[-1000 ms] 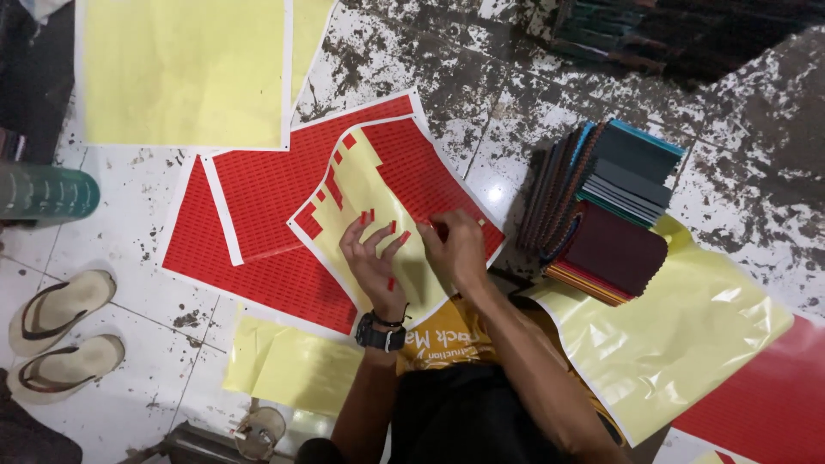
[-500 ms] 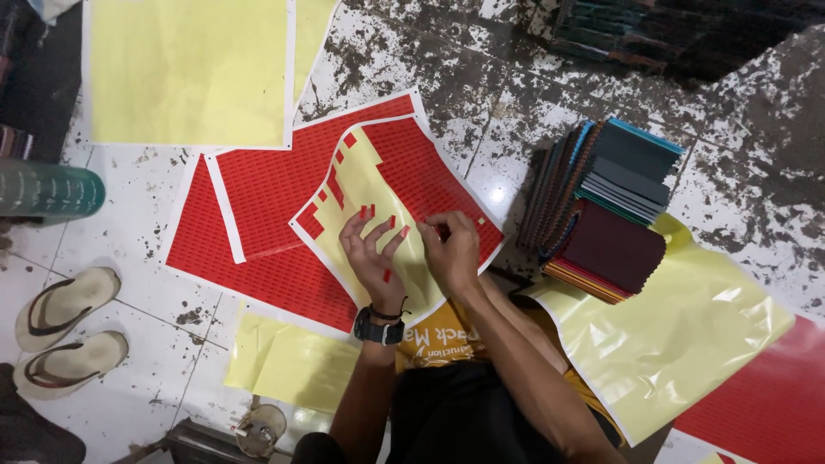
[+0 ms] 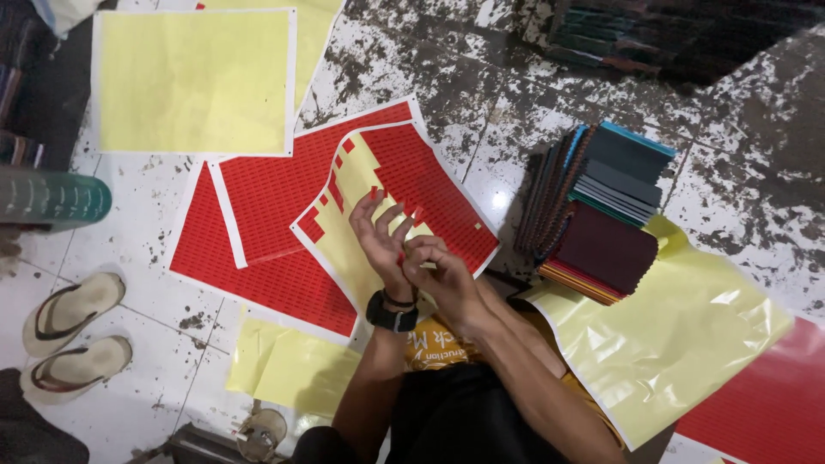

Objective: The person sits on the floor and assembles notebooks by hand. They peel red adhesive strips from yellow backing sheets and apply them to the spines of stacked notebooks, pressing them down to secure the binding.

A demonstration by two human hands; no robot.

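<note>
A: Starting at the left — sandals on the tiled floor, then red sticker sheets fanned out beside the person.

B: And the left hand?

A: Its fingers are spread, small red stickers stuck to the tips, over the half-peeled sheet — likely parked there for handiness. The right hand pinches at them, fingertips together. Further right, a stack of covers.

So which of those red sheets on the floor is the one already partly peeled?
The top red sheet, right under the hands. A wide yellow patch shows where red pieces are gone; the two red sheets beneath it are all red.
</note>
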